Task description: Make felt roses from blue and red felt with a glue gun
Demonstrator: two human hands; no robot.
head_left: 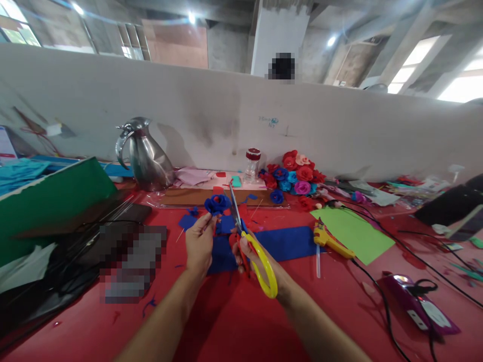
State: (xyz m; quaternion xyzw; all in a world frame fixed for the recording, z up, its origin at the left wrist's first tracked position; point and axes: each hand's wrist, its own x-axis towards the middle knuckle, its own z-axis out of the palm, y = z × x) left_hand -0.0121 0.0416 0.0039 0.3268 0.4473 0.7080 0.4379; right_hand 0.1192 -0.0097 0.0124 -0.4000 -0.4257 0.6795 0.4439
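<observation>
My left hand [199, 244] pinches a blue paper flower [217, 203] by its base, with the bloom above the fingertips. In my right hand [247, 251] is a pair of scissors [264, 264] with yellow and red handles; the blades point up and away, just right of the flower. Some red shows at the right fingers, and I cannot tell whether all of it belongs to the handle. Beneath both hands lies a strip of blue paper [287, 241] on the red table [226, 322]. Small blue scraps [186, 221] surround the flower.
A yellow glue gun [332, 241] rests on green paper [358, 234] at right, its cord running toward a purple power strip [418, 304]. Behind stand a metal jug [145, 156], a glass jar [251, 166] and several finished paper flowers [298, 173]. A green box [56, 206] is at left.
</observation>
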